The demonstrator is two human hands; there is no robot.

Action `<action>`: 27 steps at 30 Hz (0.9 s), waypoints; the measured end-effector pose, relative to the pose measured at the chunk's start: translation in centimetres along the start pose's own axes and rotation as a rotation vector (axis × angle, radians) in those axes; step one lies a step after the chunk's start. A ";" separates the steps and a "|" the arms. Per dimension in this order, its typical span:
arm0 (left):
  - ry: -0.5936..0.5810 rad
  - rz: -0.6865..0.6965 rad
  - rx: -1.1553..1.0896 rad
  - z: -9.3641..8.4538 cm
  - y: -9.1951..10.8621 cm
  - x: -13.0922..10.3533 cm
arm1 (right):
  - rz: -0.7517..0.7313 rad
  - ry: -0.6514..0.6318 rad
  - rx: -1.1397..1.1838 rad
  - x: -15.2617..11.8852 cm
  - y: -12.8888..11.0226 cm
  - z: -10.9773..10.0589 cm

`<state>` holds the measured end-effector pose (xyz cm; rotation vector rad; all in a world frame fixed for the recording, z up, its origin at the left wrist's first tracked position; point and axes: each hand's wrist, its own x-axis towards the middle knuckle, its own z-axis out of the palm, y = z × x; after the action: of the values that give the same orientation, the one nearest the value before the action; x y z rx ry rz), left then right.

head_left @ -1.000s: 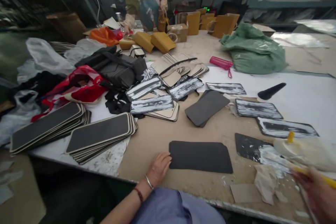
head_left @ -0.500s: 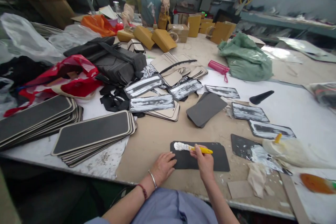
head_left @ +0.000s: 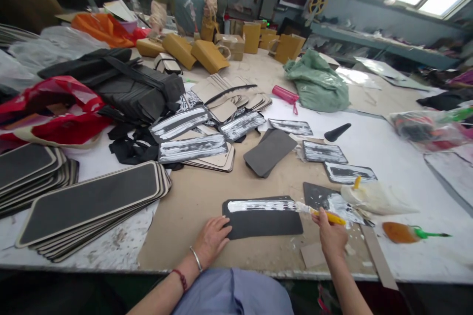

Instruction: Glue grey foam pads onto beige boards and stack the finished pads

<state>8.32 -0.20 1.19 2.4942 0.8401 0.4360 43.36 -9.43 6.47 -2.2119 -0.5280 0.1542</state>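
Note:
A black rectangular panel (head_left: 264, 225) lies flat in front of me, with a streaky band of white paste (head_left: 258, 205) along its far side. My left hand (head_left: 212, 237) rests at the panel's left end, fingers stretched out flat and touching its edge. In my right hand (head_left: 331, 235) is a brush with a yellow handle (head_left: 335, 218), gripped between thumb and fingers. Its white-coated bristles are at the panel's right end. Just beyond the brush lies a dark board (head_left: 314, 196) smeared with white paste, partly under a bag of whitish paste (head_left: 380, 199) with a yellow nozzle.
Paste-coated strips (head_left: 194, 147) lie behind the panel, near two plain dark panels (head_left: 271, 152). Stacks of pale-edged black panels (head_left: 92, 199) stand left. An orange bottle (head_left: 399, 232) lies right. A co-worker (head_left: 188, 0) stands across the table behind yellow boxes (head_left: 210, 56).
The brush has swept from the panel's left part to its right end, leaving a white band. My left hand stays at the panel's left edge. The camera view has shifted right.

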 end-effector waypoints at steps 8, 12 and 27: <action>0.102 -0.037 -0.232 0.0 -1.4 0.5 | 0.152 -0.413 0.328 -10.8 -6.5 2.3; 0.079 -0.059 -0.318 0.2 -2.3 0.6 | 0.218 -0.529 0.449 -15.7 -8.2 5.5; 0.013 0.088 -0.115 0.3 -2.5 -0.1 | 0.173 -0.134 0.149 -6.7 0.8 -0.4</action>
<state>7.17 1.43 -0.37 2.4312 0.6923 0.5160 37.67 -12.94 5.68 -2.1091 -0.3841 0.4223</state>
